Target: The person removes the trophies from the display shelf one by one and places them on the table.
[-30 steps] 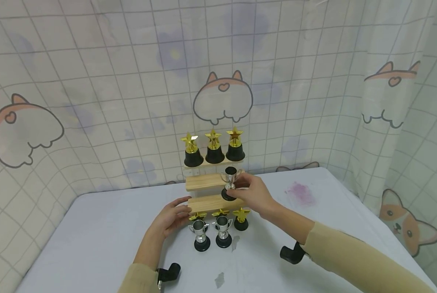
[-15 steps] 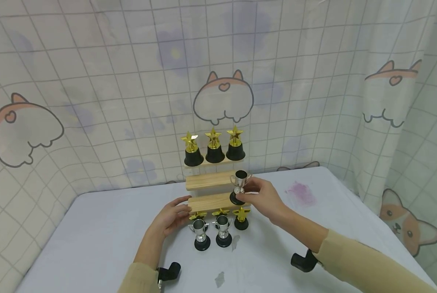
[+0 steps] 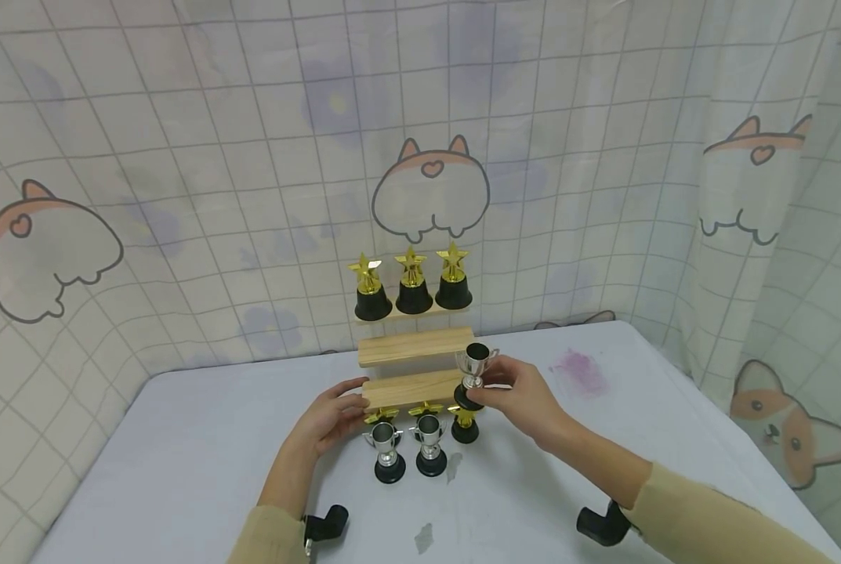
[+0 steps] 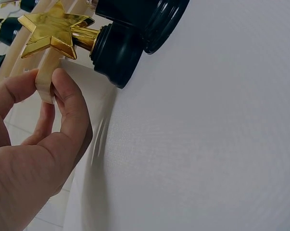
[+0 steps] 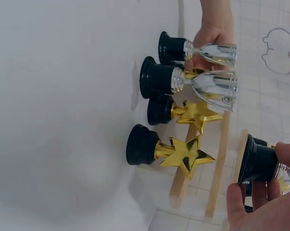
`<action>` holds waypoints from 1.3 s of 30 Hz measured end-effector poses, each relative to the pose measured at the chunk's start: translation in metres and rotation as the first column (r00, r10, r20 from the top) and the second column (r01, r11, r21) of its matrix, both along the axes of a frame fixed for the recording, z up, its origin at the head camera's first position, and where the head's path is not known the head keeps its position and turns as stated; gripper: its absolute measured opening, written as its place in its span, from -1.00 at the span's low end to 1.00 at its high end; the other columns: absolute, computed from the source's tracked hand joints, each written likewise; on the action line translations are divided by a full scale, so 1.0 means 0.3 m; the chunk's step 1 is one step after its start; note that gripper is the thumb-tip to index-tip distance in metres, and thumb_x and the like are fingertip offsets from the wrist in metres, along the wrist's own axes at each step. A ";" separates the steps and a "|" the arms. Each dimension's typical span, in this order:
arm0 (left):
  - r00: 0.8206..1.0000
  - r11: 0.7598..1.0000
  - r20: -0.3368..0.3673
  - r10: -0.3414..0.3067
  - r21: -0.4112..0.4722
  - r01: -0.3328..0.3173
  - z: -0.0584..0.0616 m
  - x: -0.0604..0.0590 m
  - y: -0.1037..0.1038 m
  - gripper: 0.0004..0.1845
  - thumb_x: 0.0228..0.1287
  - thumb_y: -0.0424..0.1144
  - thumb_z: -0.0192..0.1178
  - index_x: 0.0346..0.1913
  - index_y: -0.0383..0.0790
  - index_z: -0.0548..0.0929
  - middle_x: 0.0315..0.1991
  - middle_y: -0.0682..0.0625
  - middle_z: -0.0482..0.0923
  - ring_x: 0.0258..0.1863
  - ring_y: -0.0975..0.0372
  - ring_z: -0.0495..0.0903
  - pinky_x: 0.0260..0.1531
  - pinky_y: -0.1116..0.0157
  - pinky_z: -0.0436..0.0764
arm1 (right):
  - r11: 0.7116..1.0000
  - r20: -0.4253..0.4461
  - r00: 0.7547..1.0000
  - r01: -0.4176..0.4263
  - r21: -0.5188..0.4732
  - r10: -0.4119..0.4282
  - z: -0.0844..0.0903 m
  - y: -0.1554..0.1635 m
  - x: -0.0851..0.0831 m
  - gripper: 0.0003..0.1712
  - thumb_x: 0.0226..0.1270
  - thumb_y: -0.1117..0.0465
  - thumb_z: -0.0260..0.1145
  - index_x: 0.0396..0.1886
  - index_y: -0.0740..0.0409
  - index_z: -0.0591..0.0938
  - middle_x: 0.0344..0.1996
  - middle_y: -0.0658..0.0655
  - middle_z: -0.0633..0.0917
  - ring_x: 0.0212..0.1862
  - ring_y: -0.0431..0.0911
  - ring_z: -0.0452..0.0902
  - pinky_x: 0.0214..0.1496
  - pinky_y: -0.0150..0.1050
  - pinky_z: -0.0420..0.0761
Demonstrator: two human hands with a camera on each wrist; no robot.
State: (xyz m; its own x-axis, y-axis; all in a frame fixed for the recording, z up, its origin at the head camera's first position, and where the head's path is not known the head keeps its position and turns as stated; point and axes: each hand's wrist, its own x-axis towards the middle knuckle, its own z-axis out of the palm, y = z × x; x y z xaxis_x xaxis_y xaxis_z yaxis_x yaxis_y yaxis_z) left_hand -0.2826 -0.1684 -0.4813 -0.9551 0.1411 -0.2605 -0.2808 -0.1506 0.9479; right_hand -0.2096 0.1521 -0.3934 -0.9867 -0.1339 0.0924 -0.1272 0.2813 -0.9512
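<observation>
My right hand (image 3: 522, 395) holds a small silver trophy cup (image 3: 475, 364) by its black base, upright in the head view. The cup is over the right end of the lower wooden board (image 3: 409, 390). In the right wrist view, thumb and fingers grip the black base (image 5: 260, 163). At the board's left end, my left hand (image 3: 324, 419) pinches the wood (image 4: 45, 84) between thumb and fingers. Two silver cups, one left (image 3: 386, 454) and one right (image 3: 430, 446), stand on the table in front. Gold star trophies (image 3: 465, 423) stand behind them, partly hidden by the lower board and the cups.
A middle wooden board (image 3: 413, 347) lies behind and above the lower one. Three gold star trophies with black bases (image 3: 413, 294) line the top board (image 3: 427, 312). A white cloth covers the table (image 3: 201, 454); a patterned curtain (image 3: 251, 196) hangs behind.
My right hand has carried the silver trophy cup rightward and down toward me, from the middle board to above the lower board's right end. The left hand stays put.
</observation>
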 end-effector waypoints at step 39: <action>1.000 1.000 -0.002 0.002 0.006 -0.002 0.004 0.008 0.003 -0.33 0.26 -0.54 0.19 0.46 -0.38 0.36 0.25 -0.38 0.38 -0.08 0.11 0.63 -0.07 0.27 0.69 | 0.999 0.082 0.996 -0.027 0.036 0.024 -0.221 0.022 0.064 -0.70 0.14 0.29 0.56 -0.17 0.26 0.66 -0.17 0.10 0.74 0.02 0.05 0.64 -0.02 -0.16 0.64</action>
State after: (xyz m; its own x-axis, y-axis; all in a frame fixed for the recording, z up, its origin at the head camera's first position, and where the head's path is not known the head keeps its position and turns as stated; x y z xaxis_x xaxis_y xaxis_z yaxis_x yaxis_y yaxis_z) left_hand -0.2801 -0.1675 -0.4800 -0.9560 0.1410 -0.2573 -0.2782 -0.1567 0.9477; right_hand -0.1904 0.1586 -0.4596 -0.9870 -0.1606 0.0060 -0.0568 0.3137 -0.9478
